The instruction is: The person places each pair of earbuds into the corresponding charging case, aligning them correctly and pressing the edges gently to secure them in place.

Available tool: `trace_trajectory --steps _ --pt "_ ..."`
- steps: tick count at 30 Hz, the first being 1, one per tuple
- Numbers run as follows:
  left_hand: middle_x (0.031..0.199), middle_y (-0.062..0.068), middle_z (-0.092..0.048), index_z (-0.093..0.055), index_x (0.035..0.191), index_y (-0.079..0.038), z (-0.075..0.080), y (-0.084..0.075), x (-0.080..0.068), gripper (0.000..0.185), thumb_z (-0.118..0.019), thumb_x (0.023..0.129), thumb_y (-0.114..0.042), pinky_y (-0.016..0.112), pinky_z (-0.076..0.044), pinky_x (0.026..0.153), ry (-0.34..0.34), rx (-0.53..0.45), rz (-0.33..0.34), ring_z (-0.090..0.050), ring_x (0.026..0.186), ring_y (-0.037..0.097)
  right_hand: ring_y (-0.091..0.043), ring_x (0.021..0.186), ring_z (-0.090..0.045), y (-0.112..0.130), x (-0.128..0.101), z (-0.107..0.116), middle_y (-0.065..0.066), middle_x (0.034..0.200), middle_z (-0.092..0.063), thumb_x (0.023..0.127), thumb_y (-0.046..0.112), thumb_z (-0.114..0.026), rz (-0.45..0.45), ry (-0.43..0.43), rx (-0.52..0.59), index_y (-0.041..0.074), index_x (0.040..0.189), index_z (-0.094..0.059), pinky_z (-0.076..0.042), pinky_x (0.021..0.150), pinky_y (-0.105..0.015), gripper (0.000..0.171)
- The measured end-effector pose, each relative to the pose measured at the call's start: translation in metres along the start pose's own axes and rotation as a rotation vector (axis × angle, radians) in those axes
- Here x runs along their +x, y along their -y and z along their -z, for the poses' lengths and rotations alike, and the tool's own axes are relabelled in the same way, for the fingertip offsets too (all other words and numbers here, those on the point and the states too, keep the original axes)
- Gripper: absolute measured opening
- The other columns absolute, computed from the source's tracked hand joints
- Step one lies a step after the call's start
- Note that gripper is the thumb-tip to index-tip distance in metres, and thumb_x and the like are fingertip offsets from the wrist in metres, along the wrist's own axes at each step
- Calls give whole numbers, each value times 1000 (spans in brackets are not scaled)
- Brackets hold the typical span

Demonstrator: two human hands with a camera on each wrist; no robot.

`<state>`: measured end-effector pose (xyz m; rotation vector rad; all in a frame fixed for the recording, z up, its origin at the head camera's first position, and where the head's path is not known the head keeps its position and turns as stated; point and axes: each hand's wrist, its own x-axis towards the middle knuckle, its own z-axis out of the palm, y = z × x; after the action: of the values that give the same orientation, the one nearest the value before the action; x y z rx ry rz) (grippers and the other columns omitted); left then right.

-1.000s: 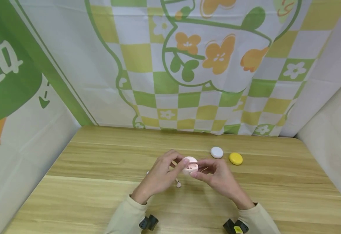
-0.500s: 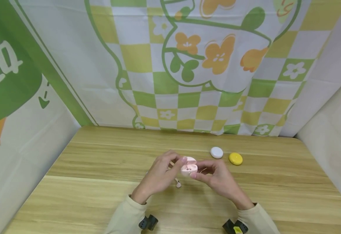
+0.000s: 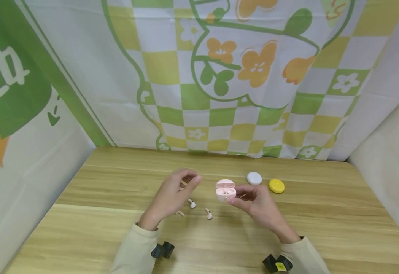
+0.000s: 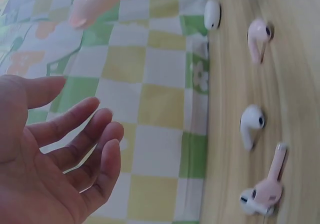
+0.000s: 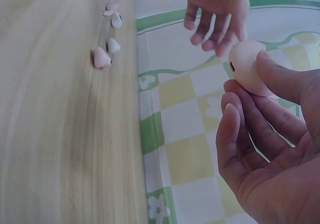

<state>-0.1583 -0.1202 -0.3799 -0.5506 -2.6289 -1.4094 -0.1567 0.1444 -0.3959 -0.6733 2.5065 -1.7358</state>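
My right hand (image 3: 262,211) holds a round pink earbud case (image 3: 225,195) above the table, its lid flipped up; in the right wrist view the thumb and fingers pinch the case (image 5: 247,66). To its left, my left hand (image 3: 170,196) hovers with loosely bent fingers; nothing sits between them in the left wrist view. On the wood below lie a pink earbud (image 4: 258,31) and a white earbud (image 4: 251,120), apart from each other. Another pink earbud (image 4: 270,189) overlaps a second white one (image 4: 248,204). In the head view the left hand partly covers this pair.
Behind the right hand, a closed white round case (image 3: 254,178) and a yellow round case (image 3: 276,186) lie side by side on the wooden table (image 3: 305,228). A patterned curtain (image 3: 220,125) hangs along the back edge, with cloth walls on both sides.
The pink case's lid has swung up from nearly closed. My left hand has let go of the case and moved left, uncovering the white earbud. The right hand keeps hold of the case.
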Motion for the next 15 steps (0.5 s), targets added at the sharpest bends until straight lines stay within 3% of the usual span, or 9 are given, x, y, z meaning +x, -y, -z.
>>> trace_trajectory --steps 6,15 --pt "108 1 -66 -67 125 -6 11 10 -3 35 -59 104 -34 39 -53 86 -3 66 -1 -62 99 18 -14 81 -68 0 0 5 -9 97 -76 87 5 -80 -12 -16 1 -2 105 -76 -57 72 -27 20" --pt "107 6 -67 -70 117 -4 18 24 -16 32 -69 99 -30 41 -53 82 47 219 67 -62 96 21 -15 81 -69 0 1 11 -10 97 -75 87 5 -80 -17 -27 1 -2 106 -76 -57 71 -27 20"
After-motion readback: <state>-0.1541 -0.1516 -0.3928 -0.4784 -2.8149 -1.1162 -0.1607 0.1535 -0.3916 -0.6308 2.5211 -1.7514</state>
